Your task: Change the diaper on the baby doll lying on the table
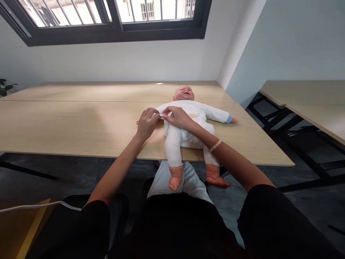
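Observation:
A baby doll (174, 147) lies on its back on the wooden table, its head away from me and its lower legs hanging over the front edge. It wears a white long-sleeved shirt (192, 107) with a blue cuff and white trousers. At the left side of its belly, my left hand (147, 121) is closed, its fingertips pinching the shirt's edge. My right hand (176, 117) meets it there, lying across the shirt with thumb and fingers pinched on the same fabric. The exact bit of cloth between the fingertips is too small to make out. The doll's left-side arm is mostly covered by my hands.
The wooden table (54, 122) runs along the wall under a barred window (159, 32). A second table (318, 99) with black legs stands to the right. A white cable (35, 206) crosses at the lower left, over a yellow-edged surface. Plant leaves (5, 87) show at far left.

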Available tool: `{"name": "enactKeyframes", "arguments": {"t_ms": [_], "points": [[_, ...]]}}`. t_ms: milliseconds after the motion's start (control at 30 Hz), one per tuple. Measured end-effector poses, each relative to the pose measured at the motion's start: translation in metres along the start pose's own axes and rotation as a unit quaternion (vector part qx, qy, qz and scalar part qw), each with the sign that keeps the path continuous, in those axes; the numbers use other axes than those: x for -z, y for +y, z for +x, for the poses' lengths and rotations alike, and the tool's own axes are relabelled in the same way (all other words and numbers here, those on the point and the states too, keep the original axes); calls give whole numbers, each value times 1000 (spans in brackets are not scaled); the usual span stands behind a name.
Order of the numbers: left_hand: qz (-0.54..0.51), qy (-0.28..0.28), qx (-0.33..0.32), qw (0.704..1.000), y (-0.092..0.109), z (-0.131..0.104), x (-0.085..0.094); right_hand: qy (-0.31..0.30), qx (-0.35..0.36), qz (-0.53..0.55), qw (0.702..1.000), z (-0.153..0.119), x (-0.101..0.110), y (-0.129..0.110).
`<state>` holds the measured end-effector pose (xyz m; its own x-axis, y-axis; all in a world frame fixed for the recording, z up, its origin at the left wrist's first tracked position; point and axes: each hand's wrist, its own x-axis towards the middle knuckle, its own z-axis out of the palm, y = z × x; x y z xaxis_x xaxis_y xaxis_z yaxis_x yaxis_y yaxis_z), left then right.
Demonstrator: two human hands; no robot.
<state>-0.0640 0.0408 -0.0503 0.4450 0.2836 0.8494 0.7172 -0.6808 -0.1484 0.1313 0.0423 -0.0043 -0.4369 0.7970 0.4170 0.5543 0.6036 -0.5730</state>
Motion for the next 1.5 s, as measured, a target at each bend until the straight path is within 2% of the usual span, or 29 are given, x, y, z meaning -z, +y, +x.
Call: {"name": "enactKeyframes", "arguments": {"t_ms": [133,267,533,700,800,900,1000,1067,1133,1233,1333,1500], "points": [[-3,-16,9,1000,-1,-1,-2,-11,16,42,999,1,0,4],[-8,-20,9,1000,0,-1,-2,-14,-8,28,999,3,-1,5],[-28,6,10,1000,2,1,-1,23,-55,-84,995,3,-2,4],[-50,-23,31,998,1,0,-2,18,-80,-206,975,18,0,4],[-69,-53,37,996,2,1,0,-32,-64,-273,959,28,-4,-1],[-113,-76,65,988,5,1,2,-69,-20,-292,954,30,-9,-3],[-170,-94,113,974,7,2,2,-26,6,-243,970,28,-4,-1],[-232,-97,148,957,9,3,2,27,11,-188,982,24,4,0],[-320,-92,194,923,11,5,2,48,26,-119,991,16,12,-2],[-458,-82,262,845,14,7,0,7,82,-35,996,-2,16,-9],[-541,-70,294,785,16,11,-5,-18,97,-76,992,-16,13,-17],[-604,-59,350,714,15,21,-14,-18,26,-192,981,-19,11,-23]]}}
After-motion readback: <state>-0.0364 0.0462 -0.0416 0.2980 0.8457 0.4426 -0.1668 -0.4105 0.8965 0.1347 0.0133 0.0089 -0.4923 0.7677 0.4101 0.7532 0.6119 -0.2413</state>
